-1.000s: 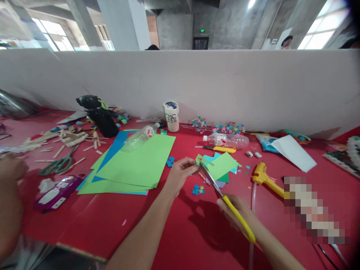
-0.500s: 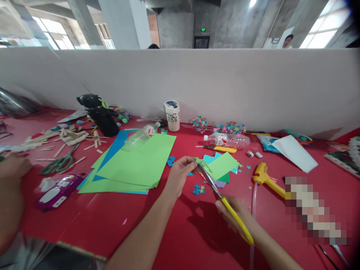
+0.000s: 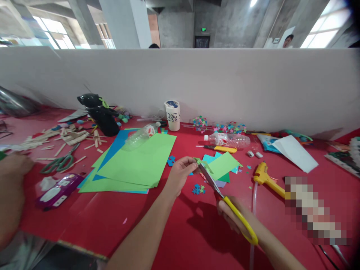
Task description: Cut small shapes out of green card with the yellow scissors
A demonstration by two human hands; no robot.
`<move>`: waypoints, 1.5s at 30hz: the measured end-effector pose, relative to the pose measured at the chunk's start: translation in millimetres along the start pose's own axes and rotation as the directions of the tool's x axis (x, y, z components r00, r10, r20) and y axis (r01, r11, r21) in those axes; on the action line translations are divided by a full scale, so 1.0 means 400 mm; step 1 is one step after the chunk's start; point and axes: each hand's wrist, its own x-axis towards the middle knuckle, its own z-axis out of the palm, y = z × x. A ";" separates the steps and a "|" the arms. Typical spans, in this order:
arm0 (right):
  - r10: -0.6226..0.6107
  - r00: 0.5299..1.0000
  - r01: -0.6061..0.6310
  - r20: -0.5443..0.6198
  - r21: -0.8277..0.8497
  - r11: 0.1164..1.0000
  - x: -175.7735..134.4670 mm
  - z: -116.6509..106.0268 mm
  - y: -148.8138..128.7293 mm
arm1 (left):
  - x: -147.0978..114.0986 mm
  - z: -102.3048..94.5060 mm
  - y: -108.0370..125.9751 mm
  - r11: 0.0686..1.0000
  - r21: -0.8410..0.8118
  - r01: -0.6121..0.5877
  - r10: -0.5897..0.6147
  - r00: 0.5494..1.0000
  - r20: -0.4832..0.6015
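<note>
Here's my left hand (image 3: 183, 171) over the middle of the counter (image 3: 95, 225), thumb and fingers pinching a green scrap (image 3: 207, 167) of paper; my right hand (image 3: 230, 218) is wrapped round the yellow-handled scissors (image 3: 234, 208), blades meeting that scrap, which hangs above the counter well forward of its back edge. Just below, blue and green stars (image 3: 198, 189) lie loose.

Containers now: along the back edge a white cup (image 3: 173, 119) stands upright, lid on, contents hidden from me. Left of it, the black flask (image 3: 102, 118) tilts, dark-walled; I can't tell what it holds. One clear bottle (image 3: 141, 136) lies across the large green sheets (image 3: 137, 161), the paper showing through its side. The other clear bottle (image 3: 229, 140) lies right of the cup, white cap on, a yellow cutter (image 3: 225, 149) just in front. Behind it bright stars (image 3: 232, 127) heap toward the back edge; whether they lie loose or bagged, I can't make out. Further right, toward the back right corner, a blue packet (image 3: 266, 144) sits partly under a white sheet (image 3: 296, 153), its inside out of sight. And at the left edge, another person's hand (image 3: 14, 167), blurred; I can't tell its grip.
</note>
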 end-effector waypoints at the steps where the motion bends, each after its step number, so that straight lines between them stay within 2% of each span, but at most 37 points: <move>1: -0.001 1.000 0.001 0.004 0.005 1.000 0.000 -0.001 -0.001 | 0.000 0.001 0.001 1.000 0.008 0.000 0.000 1.000 -0.004; 9: 0.027 1.000 -0.027 0.013 0.051 0.998 -0.003 -0.003 -0.010 | 0.002 -0.004 -0.002 1.000 0.021 0.007 -0.007 1.000 0.008; 13: 0.042 0.998 -0.041 -0.037 0.020 0.999 -0.003 0.000 -0.009 | 0.004 -0.007 -0.004 1.000 0.018 0.004 -0.004 1.000 0.023; 21: 0.075 0.997 -0.075 -0.028 -0.013 0.997 0.000 0.002 -0.001 | 0.006 -0.014 0.000 1.000 0.030 0.002 -0.003 0.999 0.039; 24: 0.063 0.995 -0.063 -0.077 0.004 0.998 0.001 0.008 0.001 | 0.006 -0.012 -0.006 1.000 0.001 0.011 -0.011 0.999 0.043; 28: 0.033 0.996 -0.030 -0.086 0.033 0.999 0.004 0.016 0.002 | 0.006 -0.004 -0.019 0.998 -0.056 0.037 -0.035 0.999 0.037; 35: 0.078 0.991 -0.074 -0.106 0.042 0.996 0.004 0.015 0.005 | 0.004 -0.001 -0.017 0.996 -0.085 -0.012 0.014 1.000 0.020; 42: -0.012 0.999 0.012 0.034 -0.016 1.000 -0.008 -0.012 -0.007 | 0.003 -0.012 -0.008 1.000 -0.010 0.008 -0.008 1.000 0.023; 45: -0.020 0.999 0.021 0.026 -0.043 0.999 -0.010 -0.015 -0.010 | 0.005 -0.016 -0.006 1.000 0.012 0.005 -0.006 1.000 0.024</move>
